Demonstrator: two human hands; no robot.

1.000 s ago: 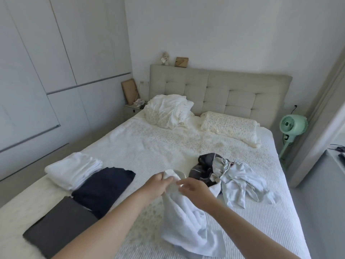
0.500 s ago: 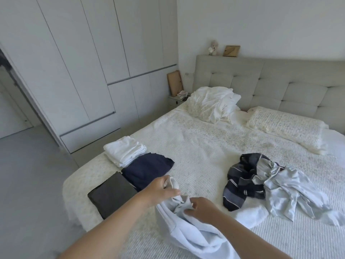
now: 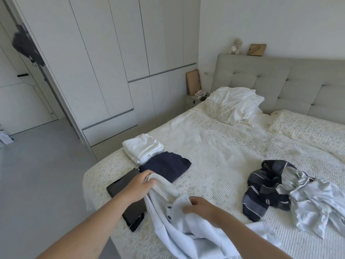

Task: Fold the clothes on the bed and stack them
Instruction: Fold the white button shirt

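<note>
A pale blue-white polo shirt point(image 3: 188, 230) with dark buttons hangs over the bed's near edge. My left hand point(image 3: 139, 185) grips its collar, raised above the folded clothes. My right hand point(image 3: 200, 207) pinches the collar beside the button placket. Three folded items lie in a row at the bed's left corner: a white stack point(image 3: 142, 150), a navy piece point(image 3: 166, 167) and a dark grey piece point(image 3: 130, 200), partly hidden by my left arm. An unfolded dark striped garment point(image 3: 265, 189) and a light grey shirt point(image 3: 313, 200) lie crumpled to the right.
The bed point(image 3: 224, 146) has a white textured cover, a rumpled white pillow point(image 3: 231, 103) and a patterned pillow point(image 3: 306, 128) against a grey tufted headboard point(image 3: 280, 79). White wardrobes point(image 3: 112, 62) line the left wall across grey floor point(image 3: 37, 174). A nightstand point(image 3: 194, 100) stands beside the bed.
My view has swung left and down toward the folded clothes. Both hands have spread apart along the collar, the left one moving out over the dark folded pieces.
</note>
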